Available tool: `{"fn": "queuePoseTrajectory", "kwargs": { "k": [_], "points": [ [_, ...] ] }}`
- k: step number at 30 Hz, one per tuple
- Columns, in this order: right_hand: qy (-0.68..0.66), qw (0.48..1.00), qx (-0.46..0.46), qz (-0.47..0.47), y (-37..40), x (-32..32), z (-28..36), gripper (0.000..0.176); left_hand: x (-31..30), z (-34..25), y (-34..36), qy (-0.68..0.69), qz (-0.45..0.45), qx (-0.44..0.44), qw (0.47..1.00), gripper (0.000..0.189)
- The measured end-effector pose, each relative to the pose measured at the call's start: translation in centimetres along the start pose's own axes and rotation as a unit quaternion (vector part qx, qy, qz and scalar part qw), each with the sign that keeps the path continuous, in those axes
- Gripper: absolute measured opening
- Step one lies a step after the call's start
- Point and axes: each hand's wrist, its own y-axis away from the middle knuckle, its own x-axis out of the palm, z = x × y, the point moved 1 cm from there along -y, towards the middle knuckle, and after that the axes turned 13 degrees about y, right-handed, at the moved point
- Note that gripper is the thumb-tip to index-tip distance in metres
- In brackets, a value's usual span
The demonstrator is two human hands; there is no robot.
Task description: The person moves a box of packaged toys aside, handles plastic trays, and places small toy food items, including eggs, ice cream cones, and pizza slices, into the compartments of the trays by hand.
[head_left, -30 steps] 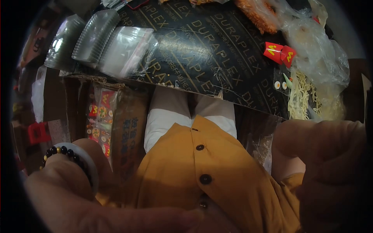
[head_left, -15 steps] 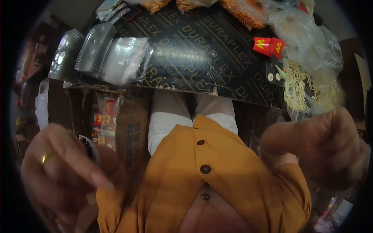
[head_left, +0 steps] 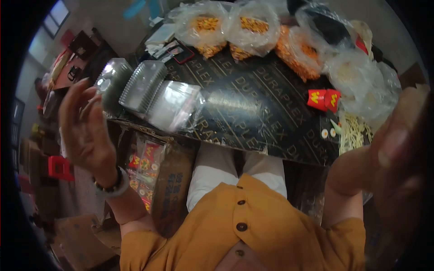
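My left hand (head_left: 86,128) is raised at the left, by the stacks of clear plastic trays (head_left: 143,86). Its fingers are loosely bent and apart, with nothing in them; a beaded bracelet (head_left: 108,183) circles the wrist. Very close to the camera at the right edge, my right hand (head_left: 398,140) is blurred and partly lost in the dark border. Its thumb shows, but most fingers are hidden. Behind it on the table lie pale toy noodles (head_left: 355,131), two small egg pieces (head_left: 328,133) and small red cartons with a yellow mark (head_left: 323,99).
The black DURAPLEX-printed table (head_left: 235,106) carries clear flat bags (head_left: 174,105), a phone (head_left: 181,53) and open bags of orange and yellow pieces (head_left: 253,27). Crumpled clear plastic (head_left: 352,72) lies at the right. A cardboard box (head_left: 169,189) stands below the table's front edge.
The view has tilted up, showing more of the far table and room. My left hand has risen and its fingers have spread. My right hand has come nearer the camera at the right.
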Motion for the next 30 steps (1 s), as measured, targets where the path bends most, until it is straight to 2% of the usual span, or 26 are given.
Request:
{"fn": "queuePoseTrajectory", "kwargs": {
  "k": [2, 4, 6, 9, 11, 13, 15, 17, 18, 21, 22, 25, 29, 30],
  "points": [
    [-0.017, 1.0, -0.009, 0.007, 0.4, 0.1, 0.0, 0.051, -0.3, 4.3, 1.3, -0.039, 0.033, -0.059, 0.997, 0.035],
    [-0.034, 0.999, 0.005, 0.011, 0.0, 0.4, -0.9, 0.052, -1.6, 9.0, 3.2, -0.145, 0.096, -0.132, 0.976, 0.03],
    [-0.048, 0.998, 0.03, 0.01, -0.8, 1.1, -2.2, 0.053, -3.9, 14.0, 5.4, -0.215, 0.114, -0.141, 0.959, 0.028],
    [-0.073, 0.997, -0.003, 0.034, -2.2, 2.7, -3.0, 0.055, -6.9, 19.4, 6.1, -0.29, 0.059, -0.129, 0.947, 0.026],
    [-0.078, 0.995, -0.039, 0.048, -2.6, 3.9, -2.7, 0.056, -9.0, 21.7, 5.8, -0.418, 0.085, -0.097, 0.899, 0.027],
    [-0.082, 0.993, -0.068, 0.041, -2.9, 4.8, -2.6, 0.057, -10.7, 24.9, 4.9, -0.397, 0.077, -0.142, 0.904, 0.028],
    [-0.095, 0.991, -0.09, 0.028, -3.0, 5.7, -3.2, 0.058, -11.6, 27.5, 4.3, -0.435, 0.07, -0.2, 0.875, 0.027],
    [-0.099, 0.989, -0.111, 0.017, -3.2, 6.3, -3.5, 0.059, -12.0, 28.7, 3.2, -0.363, 0.081, -0.307, 0.876, 0.029],
    [-0.094, 0.988, -0.121, 0.015, -3.1, 6.6, -3.6, 0.06, -12.1, 29.2, 3.0, -0.321, 0.059, -0.37, 0.87, 0.029],
    [-0.093, 0.984, -0.151, 0.023, -2.9, 7.6, -4.0, 0.062, -12.8, 30.3, 2.0, -0.284, 0.072, -0.447, 0.845, 0.028],
    [-0.093, 0.983, -0.157, 0.022, -2.7, 7.8, -4.2, 0.062, -13.1, 30.6, 1.5, -0.282, 0.071, -0.441, 0.849, 0.028],
    [-0.09, 0.984, -0.152, 0.017, -2.5, 8.3, -5.3, 0.064, -13.6, 31.2, 1.5, -0.205, 0.043, -0.546, 0.811, 0.027],
    [-0.095, 0.982, -0.164, 0.015, -2.4, 9.0, -6.2, 0.066, -13.5, 29.7, 0.6, -0.215, 0.054, -0.53, 0.819, 0.029],
    [-0.1, 0.981, -0.166, 0.013, -2.5, 9.1, -6.3, 0.066, -13.5, 29.9, 0.5, -0.227, 0.081, -0.515, 0.823, 0.031]
  ]
}}
